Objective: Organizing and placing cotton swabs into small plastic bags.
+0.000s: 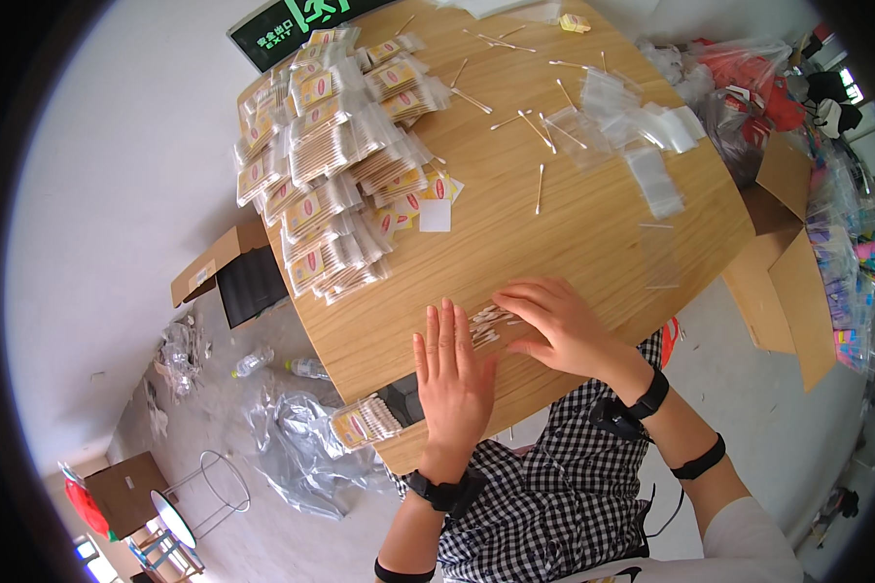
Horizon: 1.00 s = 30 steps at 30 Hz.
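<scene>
A small bunch of cotton swabs [486,328] lies on the wooden table [496,228] near its front edge. My left hand [452,374] is flat beside the bunch, fingers stretched out. On the other side, my right hand [559,325] curves over the swabs, its fingertips at their far ends and its thumb apart. Part of the bunch is hidden by the hands. Next to my left hand, a filled packet of cotton swabs [367,422] rests at the table corner by a dark flat object [404,400].
Filled swab packets [326,146] are piled at the far left, beside small printed cards and a white card [436,216]. Loose swabs [541,189] and clear empty bags [654,180] are scattered at the right. Open cardboard boxes [773,272] stand beyond the table's edges.
</scene>
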Each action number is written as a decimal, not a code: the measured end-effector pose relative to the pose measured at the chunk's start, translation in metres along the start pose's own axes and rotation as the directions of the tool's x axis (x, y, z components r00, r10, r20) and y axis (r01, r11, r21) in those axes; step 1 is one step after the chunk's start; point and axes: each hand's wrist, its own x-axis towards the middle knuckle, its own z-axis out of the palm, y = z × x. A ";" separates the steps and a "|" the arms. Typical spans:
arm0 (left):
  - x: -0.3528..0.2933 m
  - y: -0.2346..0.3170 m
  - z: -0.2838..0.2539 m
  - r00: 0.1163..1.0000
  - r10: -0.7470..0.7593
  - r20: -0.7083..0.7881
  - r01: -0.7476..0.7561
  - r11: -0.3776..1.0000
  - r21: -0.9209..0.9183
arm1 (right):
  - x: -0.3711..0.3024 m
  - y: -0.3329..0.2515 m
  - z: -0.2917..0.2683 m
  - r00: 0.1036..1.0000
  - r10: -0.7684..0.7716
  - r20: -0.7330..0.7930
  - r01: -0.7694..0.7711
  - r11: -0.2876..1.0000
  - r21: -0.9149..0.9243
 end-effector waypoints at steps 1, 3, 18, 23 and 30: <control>0.000 0.005 0.004 0.999 -0.005 0.050 0.002 0.999 0.049 | -0.002 -0.001 -0.004 1.000 0.013 0.004 -0.013 0.999 -0.032; -0.001 0.010 0.013 0.996 -0.034 0.084 0.028 0.997 0.072 | -0.007 -0.001 -0.003 1.000 0.028 0.001 -0.027 0.997 -0.069; -0.009 0.010 0.022 0.987 -0.034 0.154 0.008 0.986 0.169 | 0.001 0.059 -0.034 0.971 0.140 -0.193 -0.161 0.982 -0.102; -0.016 0.006 0.030 0.998 -0.038 0.054 0.035 0.998 0.053 | 0.030 0.029 0.016 0.997 0.012 -0.072 -0.014 1.000 -0.016; -0.015 0.007 0.019 0.993 -0.119 0.010 0.117 0.986 0.118 | 0.014 0.003 0.008 0.956 0.187 -0.225 -0.176 0.982 0.071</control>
